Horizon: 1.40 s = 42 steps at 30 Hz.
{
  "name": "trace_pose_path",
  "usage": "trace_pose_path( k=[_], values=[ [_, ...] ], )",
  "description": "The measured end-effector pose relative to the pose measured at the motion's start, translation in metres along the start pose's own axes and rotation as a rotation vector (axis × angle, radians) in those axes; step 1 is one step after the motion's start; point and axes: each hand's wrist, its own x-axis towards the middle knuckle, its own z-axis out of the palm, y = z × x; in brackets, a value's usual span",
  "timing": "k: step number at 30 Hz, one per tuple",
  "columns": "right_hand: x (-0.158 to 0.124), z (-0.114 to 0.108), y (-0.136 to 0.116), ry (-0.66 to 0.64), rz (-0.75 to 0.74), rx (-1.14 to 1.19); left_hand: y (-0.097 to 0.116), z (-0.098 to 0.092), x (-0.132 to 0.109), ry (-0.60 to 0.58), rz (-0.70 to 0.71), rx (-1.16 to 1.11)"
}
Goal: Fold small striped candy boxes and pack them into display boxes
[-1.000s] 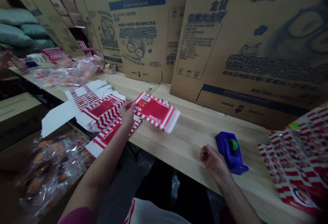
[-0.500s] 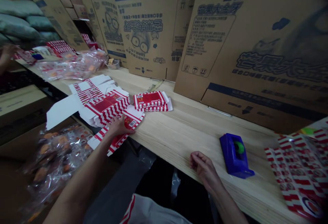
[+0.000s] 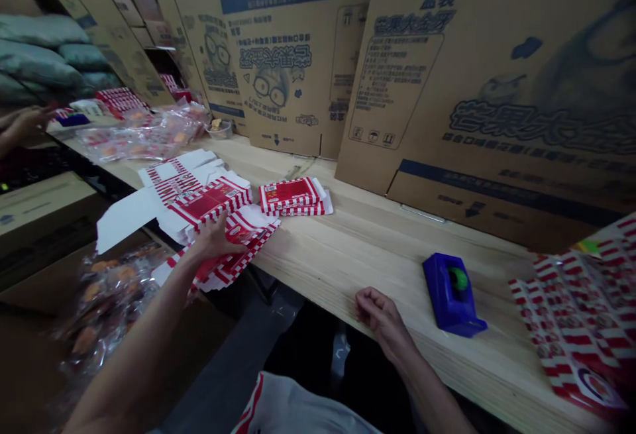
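My left hand (image 3: 214,240) is on flattened red-and-white striped cartons (image 3: 261,230) at the table's front edge. Its fingers reach the side of the thicker carton stack (image 3: 211,199) behind, while the thumb lies across the lower cartons, which fan out over the edge; the fingertips are partly hidden. To the right, my right hand (image 3: 382,318) rests at the table edge with its fingers curled in and nothing visible in them. A small pile of striped cartons (image 3: 291,194) lies beside the stack. A blue tape dispenser (image 3: 450,298) with a green core stands right of my right hand.
Large brown cardboard boxes (image 3: 278,56) stand along the back of the wooden table (image 3: 318,255). Wrapped snacks fill a box (image 3: 119,281) below left. Clear bags of snacks (image 3: 144,132) lie farther left, near another person's hand (image 3: 22,126). Striped boxes (image 3: 576,328) stand at right.
My left hand has shifted slightly left and up toward the stack, and several more carton edges now fan out beneath it. My right hand stays curled in place; the view has turned a little.
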Motion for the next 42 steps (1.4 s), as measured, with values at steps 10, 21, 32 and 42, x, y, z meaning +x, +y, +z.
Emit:
trace_pose_path(
  k=[10, 21, 32, 42],
  values=[
    [0.033, 0.056, -0.059, 0.060, -0.442, -0.813, 0.143, 0.048, -0.130, 0.096, 0.548, -0.093],
    [0.035, -0.002, -0.033, 0.192, -0.215, -0.987, 0.202, 0.112, -0.144, -0.065, 0.644, -0.196],
    [0.039, 0.002, -0.043, -0.027, -0.082, -0.501, 0.200, 0.095, -0.149, 0.026, 0.646, -0.226],
    [-0.035, 0.015, -0.035, 0.035, -0.220, -0.038, 0.190, 0.022, -0.149, -0.084, 0.573, -0.794]
  ],
)
